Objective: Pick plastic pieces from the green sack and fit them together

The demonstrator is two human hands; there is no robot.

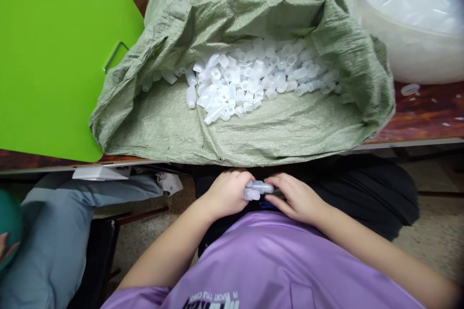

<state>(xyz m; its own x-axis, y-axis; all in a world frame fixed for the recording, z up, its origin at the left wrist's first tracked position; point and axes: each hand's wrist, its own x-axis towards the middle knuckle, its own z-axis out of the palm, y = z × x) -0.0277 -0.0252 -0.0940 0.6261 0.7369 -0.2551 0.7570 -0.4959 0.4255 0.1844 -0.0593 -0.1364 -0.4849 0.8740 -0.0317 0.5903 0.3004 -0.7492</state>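
Observation:
My left hand (228,192) and my right hand (295,198) meet just below the table edge, over my lap. Both are closed around small translucent white plastic pieces (258,189) held between them: one in the left fingers, one against the right fingertips. An open green woven sack (253,130) lies on the table in front of me. Inside it sits a heap of several similar small white plastic tubes and caps (250,79).
A bright green board (54,58) with a wire handle covers the table's left part. A large white plastic bag or tub (416,24) stands at the right, with one loose cap (410,89) beside it. Another person's grey trouser leg (72,222) is at the lower left.

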